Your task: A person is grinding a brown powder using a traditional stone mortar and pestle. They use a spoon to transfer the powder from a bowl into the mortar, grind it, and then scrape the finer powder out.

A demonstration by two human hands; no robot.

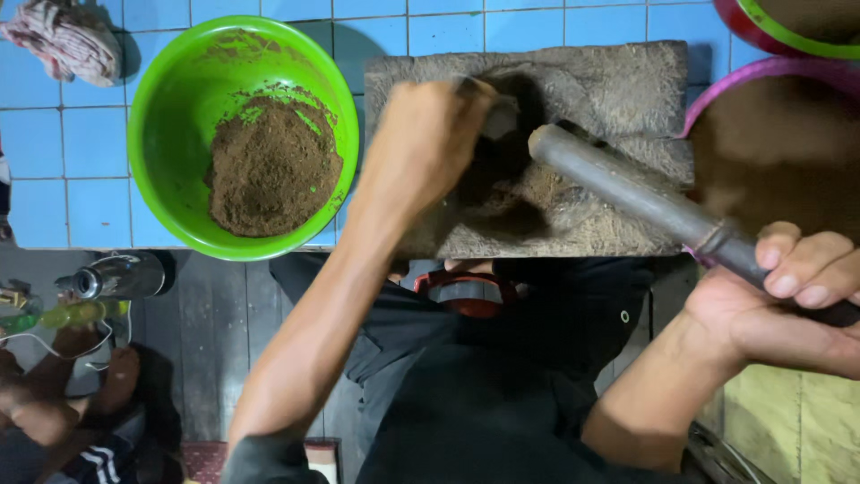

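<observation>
A grey stone mortar block sits on the blue tiled counter, with dark ground material in its hollow. My left hand reaches into that hollow, its fingers closed around a small metal spoon or scoop that is mostly hidden. My right hand grips the lower end of a long grey metal pestle, which slants up to the left with its tip resting over the mortar. A green plastic bowl to the left of the mortar holds a heap of brown powder.
A pink-rimmed basin stands to the right of the mortar, and a red and green bowl at the top right corner. A crumpled cloth lies at top left. Below the counter edge are a metal flask and another person's feet.
</observation>
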